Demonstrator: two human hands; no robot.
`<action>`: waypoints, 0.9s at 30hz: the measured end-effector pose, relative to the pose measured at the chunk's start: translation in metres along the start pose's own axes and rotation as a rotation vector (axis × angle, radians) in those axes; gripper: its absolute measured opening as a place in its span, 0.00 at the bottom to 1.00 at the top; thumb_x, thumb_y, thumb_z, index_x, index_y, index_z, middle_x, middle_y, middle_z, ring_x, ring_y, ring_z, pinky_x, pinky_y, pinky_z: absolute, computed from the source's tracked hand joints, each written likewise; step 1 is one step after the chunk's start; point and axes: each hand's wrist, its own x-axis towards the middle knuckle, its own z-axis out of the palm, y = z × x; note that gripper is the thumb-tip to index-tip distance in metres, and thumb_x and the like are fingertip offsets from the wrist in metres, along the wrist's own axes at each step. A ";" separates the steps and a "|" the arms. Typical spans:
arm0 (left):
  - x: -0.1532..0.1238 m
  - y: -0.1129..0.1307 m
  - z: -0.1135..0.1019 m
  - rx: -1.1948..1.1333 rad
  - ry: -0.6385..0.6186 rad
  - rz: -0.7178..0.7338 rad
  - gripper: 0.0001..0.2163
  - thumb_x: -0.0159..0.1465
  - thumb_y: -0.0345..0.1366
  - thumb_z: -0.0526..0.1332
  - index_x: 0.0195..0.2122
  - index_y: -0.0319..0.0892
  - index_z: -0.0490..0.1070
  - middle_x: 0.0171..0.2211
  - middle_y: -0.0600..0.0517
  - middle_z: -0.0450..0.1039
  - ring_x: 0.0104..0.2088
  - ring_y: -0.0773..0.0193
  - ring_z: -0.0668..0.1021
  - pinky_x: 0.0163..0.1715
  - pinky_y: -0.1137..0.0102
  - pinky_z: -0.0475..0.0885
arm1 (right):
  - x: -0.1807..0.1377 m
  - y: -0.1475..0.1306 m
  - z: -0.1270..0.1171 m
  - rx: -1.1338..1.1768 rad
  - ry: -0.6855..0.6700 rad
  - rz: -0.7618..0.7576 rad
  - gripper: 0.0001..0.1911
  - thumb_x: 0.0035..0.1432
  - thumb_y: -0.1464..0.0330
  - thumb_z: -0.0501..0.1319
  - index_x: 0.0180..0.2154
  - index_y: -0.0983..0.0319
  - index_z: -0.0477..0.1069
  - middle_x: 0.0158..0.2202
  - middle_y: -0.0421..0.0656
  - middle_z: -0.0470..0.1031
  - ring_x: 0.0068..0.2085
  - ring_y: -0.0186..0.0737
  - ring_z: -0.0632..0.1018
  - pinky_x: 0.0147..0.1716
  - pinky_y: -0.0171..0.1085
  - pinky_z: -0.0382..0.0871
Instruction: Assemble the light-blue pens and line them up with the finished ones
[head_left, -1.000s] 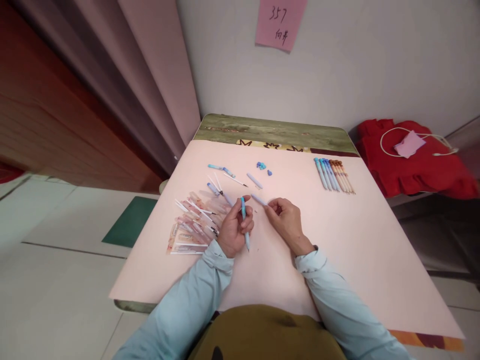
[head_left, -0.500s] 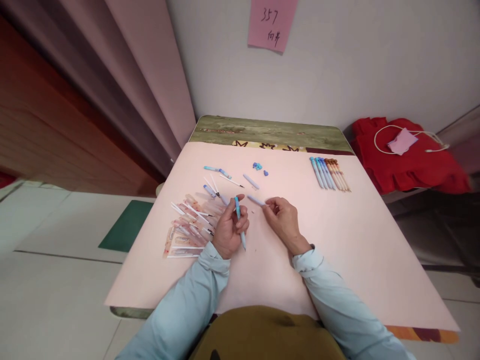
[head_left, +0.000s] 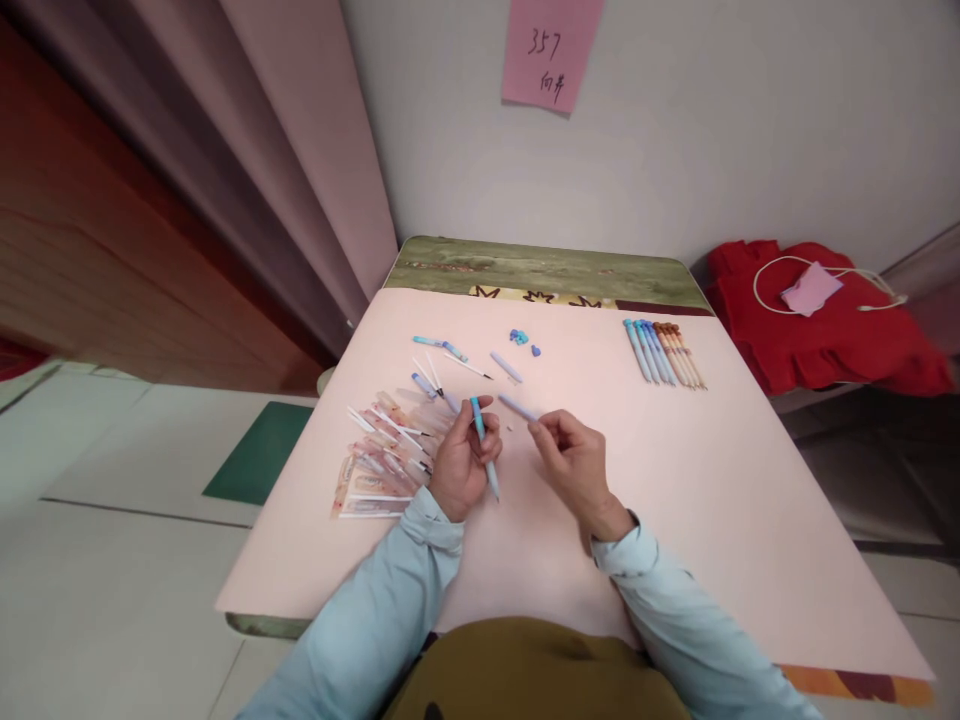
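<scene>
My left hand (head_left: 463, 462) is closed around a blue pen (head_left: 480, 425), its tip slanting down toward me. To its right, my right hand (head_left: 574, 455) pinches the near end of a pale purple pen barrel (head_left: 517, 407) between thumb and fingertips. Another pale purple barrel (head_left: 506, 367) lies beyond the hands. Farther back sit a small cluster of blue toppers (head_left: 518, 337) and a lone dark blue topper (head_left: 535, 351). White refills (head_left: 428, 371) lie loose left of there, beside blue pen parts (head_left: 440, 347).
A pile of clear and pinkish pen parts with white refills (head_left: 382, 455) spreads left of my left hand. Finished-looking blue pens (head_left: 649, 352) and brown-topped pens (head_left: 680, 356) line up at the back right. A red cloth with a white cable (head_left: 810, 330) lies beyond the table's right side.
My right hand has shifted slightly to the right and appears raised, still pinching the pale purple barrel. My left hand keeps the blue pen. The whole view has shifted a little.
</scene>
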 end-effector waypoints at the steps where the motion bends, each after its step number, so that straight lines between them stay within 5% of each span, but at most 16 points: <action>1: 0.000 0.001 0.000 0.005 -0.004 0.018 0.13 0.68 0.41 0.54 0.40 0.36 0.73 0.24 0.52 0.71 0.16 0.75 0.65 0.14 0.79 0.58 | -0.005 -0.004 0.002 0.017 -0.077 0.003 0.13 0.59 0.60 0.60 0.27 0.61 0.70 0.18 0.35 0.65 0.20 0.30 0.64 0.21 0.30 0.58; 6: -0.001 0.002 0.003 0.015 -0.013 0.071 0.17 0.68 0.43 0.52 0.41 0.35 0.73 0.29 0.47 0.74 0.23 0.70 0.72 0.21 0.76 0.66 | -0.024 -0.012 0.019 0.017 -0.348 0.063 0.14 0.53 0.58 0.66 0.27 0.61 0.70 0.22 0.38 0.72 0.23 0.32 0.69 0.24 0.30 0.61; 13: -0.005 0.002 0.007 0.107 -0.006 0.089 0.17 0.63 0.48 0.60 0.41 0.37 0.74 0.35 0.45 0.78 0.33 0.61 0.79 0.36 0.66 0.74 | -0.021 -0.008 0.023 0.109 -0.260 0.097 0.13 0.54 0.59 0.64 0.26 0.61 0.67 0.20 0.35 0.66 0.21 0.30 0.64 0.21 0.30 0.59; 19: -0.004 0.001 0.003 0.266 0.116 0.211 0.13 0.56 0.42 0.69 0.36 0.37 0.77 0.29 0.49 0.78 0.29 0.64 0.80 0.35 0.67 0.75 | -0.021 -0.006 0.020 -0.013 -0.206 0.044 0.13 0.54 0.60 0.64 0.25 0.61 0.67 0.19 0.35 0.66 0.20 0.29 0.64 0.21 0.30 0.58; 27: -0.008 0.001 0.008 0.345 0.071 0.238 0.15 0.59 0.45 0.65 0.38 0.37 0.77 0.30 0.46 0.79 0.31 0.61 0.81 0.37 0.65 0.75 | -0.022 -0.010 0.021 0.083 -0.269 0.049 0.14 0.57 0.59 0.61 0.25 0.61 0.67 0.19 0.35 0.65 0.20 0.29 0.64 0.20 0.29 0.58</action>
